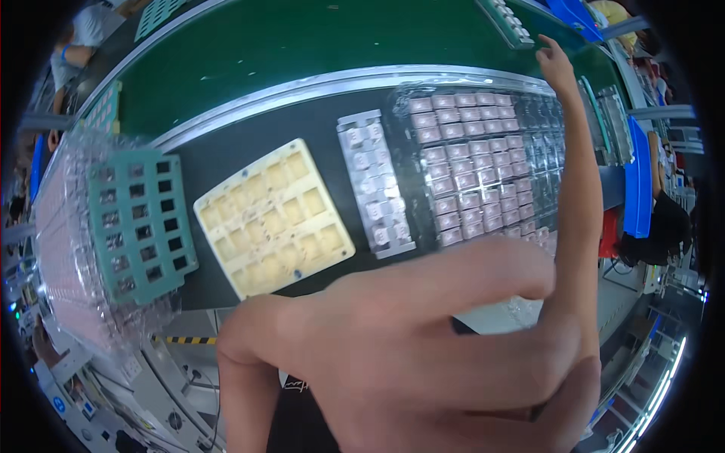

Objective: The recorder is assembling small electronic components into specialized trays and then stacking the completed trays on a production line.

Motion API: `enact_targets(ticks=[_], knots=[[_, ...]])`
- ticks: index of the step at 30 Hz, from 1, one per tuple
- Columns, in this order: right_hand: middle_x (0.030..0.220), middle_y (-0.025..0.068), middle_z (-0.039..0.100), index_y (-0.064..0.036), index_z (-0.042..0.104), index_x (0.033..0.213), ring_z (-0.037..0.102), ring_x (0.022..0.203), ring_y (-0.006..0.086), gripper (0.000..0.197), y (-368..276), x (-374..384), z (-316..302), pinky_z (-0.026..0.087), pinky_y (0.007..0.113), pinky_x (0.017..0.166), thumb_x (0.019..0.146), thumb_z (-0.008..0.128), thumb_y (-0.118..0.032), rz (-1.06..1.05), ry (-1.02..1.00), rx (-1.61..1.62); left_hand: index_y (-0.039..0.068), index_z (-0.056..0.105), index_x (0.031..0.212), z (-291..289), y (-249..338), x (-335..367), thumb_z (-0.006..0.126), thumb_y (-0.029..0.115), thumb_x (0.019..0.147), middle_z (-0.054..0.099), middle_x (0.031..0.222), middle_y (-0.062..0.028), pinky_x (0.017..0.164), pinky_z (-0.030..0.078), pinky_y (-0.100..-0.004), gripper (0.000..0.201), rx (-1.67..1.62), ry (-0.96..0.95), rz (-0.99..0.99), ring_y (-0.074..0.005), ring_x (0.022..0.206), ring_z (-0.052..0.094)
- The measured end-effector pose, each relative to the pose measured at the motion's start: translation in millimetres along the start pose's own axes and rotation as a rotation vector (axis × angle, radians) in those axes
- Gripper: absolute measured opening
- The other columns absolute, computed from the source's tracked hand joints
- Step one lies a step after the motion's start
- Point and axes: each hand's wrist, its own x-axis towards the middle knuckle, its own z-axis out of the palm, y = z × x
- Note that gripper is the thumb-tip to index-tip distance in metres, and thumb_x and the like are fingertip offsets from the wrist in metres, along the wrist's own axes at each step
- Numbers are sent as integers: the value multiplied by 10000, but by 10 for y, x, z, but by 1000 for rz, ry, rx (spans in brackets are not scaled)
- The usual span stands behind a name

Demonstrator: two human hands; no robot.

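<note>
Very close to the camera, my left hand point(423, 347) covers the lower middle of the view, its fingers curled; what they close on, if anything, is hidden. My right hand point(557, 66) reaches far out at the upper right with fingers apart and nothing seen in them. It is just right of a narrow tray point(507, 23) of small pale pieces on the green belt. Beyond my left hand lie a cream tray point(273, 215) with square pockets and a grey metal fixture point(375, 181) holding small pale parts.
Clear plastic trays of pinkish square pieces point(472, 162) lie right of the fixture. A teal grid plate point(143, 223) rests on wrapped stacks point(68, 249) at left. A metal rail point(302, 89) edges the green conveyor belt point(302, 45). Blue bins point(638, 181) stand at right; other people are around.
</note>
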Motion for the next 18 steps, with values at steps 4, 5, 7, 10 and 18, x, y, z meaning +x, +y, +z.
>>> enact_targets(ticks=[4,5,7,10,18], knots=[[1123,172,696,-91,609,1314,668,1036,329,419,-658,-643,-161,501,399,940,913,614,-216,-249,-45,89,249,693,1102,-196,147,-197,742,332,874,694,1098,-9,777,513,-423,247,22,97,-21,-253,933,640],[1136,174,690,-81,613,1304,663,1041,324,409,-758,-812,-167,495,394,946,916,613,-210,-356,14,83,243,692,1102,-205,132,-229,742,332,874,694,1097,-10,781,512,-427,249,-2,116,-14,-256,934,639],[1147,178,682,-63,636,1268,655,1015,320,387,-1248,-1169,-229,498,404,904,906,629,-198,-394,-29,109,232,689,1102,-284,176,-297,740,331,875,693,1094,-11,789,509,-433,253,-3,164,-13,-262,936,637],[1143,163,686,-58,655,1242,659,939,302,370,-1746,-1642,-372,509,391,832,897,637,-191,-342,-136,185,134,662,1102,-518,-51,-450,697,269,904,679,1080,-76,827,489,-479,243,3,162,215,-305,930,624],[857,96,692,-2,668,1176,630,716,160,282,-2724,-2536,-423,513,303,682,925,635,-127,-251,-488,376,144,630,1332,-761,-1034,-1276,729,211,844,520,1358,-181,1090,327,-534,503,865,-94,-404,-445,1311,415]])
